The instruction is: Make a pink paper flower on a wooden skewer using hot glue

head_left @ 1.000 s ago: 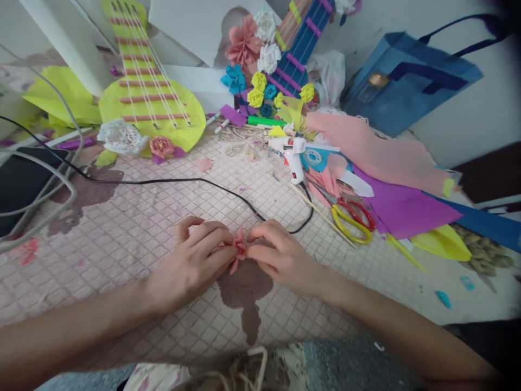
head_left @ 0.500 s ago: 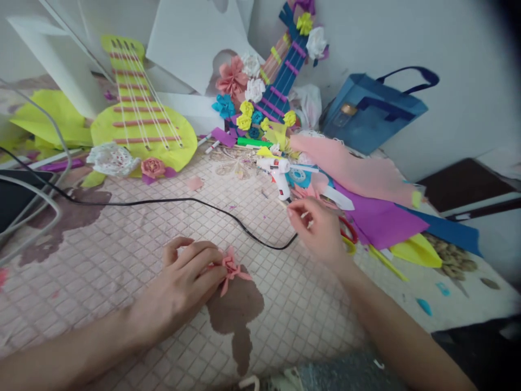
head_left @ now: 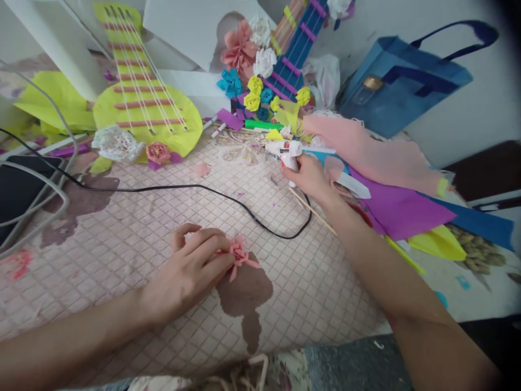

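Observation:
My left hand (head_left: 203, 258) is closed on a pink paper flower (head_left: 240, 256), which rests low over the tablecloth with its pointed petals spread to the right of my fingertips. Farther off, my right hand (head_left: 308, 175) has its fingers wrapped round the handle of a white hot glue gun (head_left: 285, 149); the nozzle points left. The gun's black cord (head_left: 195, 186) runs across the cloth to the left edge. A thin wooden stick (head_left: 313, 210) lies beneath my right wrist.
A yellow paper guitar (head_left: 150, 117) leans at the back left, with a pink rose (head_left: 158, 153) before it. A blue guitar (head_left: 293, 65) with paper flowers stands at the back. Pink (head_left: 374, 144) and purple sheets (head_left: 401, 209) lie right, near a blue bag (head_left: 401, 92).
My right hand has reached forward and taken hold of the glue gun's handle. My left hand still holds the pink flower. The view has shifted a little.

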A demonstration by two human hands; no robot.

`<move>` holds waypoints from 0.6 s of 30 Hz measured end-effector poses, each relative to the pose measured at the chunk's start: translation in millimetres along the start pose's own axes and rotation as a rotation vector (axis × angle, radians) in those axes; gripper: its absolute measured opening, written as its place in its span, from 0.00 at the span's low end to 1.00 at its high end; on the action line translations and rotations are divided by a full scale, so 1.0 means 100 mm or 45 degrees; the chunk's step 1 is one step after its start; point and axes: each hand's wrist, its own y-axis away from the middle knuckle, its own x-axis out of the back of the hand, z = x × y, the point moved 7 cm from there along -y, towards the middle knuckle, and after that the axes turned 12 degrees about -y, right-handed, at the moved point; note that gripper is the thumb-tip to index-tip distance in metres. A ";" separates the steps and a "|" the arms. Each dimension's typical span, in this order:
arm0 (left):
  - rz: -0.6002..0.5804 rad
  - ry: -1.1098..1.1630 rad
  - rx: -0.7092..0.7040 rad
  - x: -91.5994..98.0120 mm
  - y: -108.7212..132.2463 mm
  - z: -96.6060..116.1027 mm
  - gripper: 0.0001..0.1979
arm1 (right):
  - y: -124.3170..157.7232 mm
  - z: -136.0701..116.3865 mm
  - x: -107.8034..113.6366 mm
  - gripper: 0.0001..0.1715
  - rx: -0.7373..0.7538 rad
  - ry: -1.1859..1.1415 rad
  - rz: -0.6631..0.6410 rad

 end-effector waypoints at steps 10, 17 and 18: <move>0.000 0.002 -0.043 0.03 0.02 0.00 0.14 | 0.12 -0.21 0.14 0.17 0.162 -0.305 0.199; -0.030 0.032 -0.020 0.05 -0.02 -0.03 0.11 | 0.45 -0.51 0.22 0.18 0.188 -0.289 -0.368; -0.027 0.033 -0.010 0.04 -0.03 -0.04 0.09 | 0.49 -0.55 0.22 0.18 0.211 -0.272 -0.468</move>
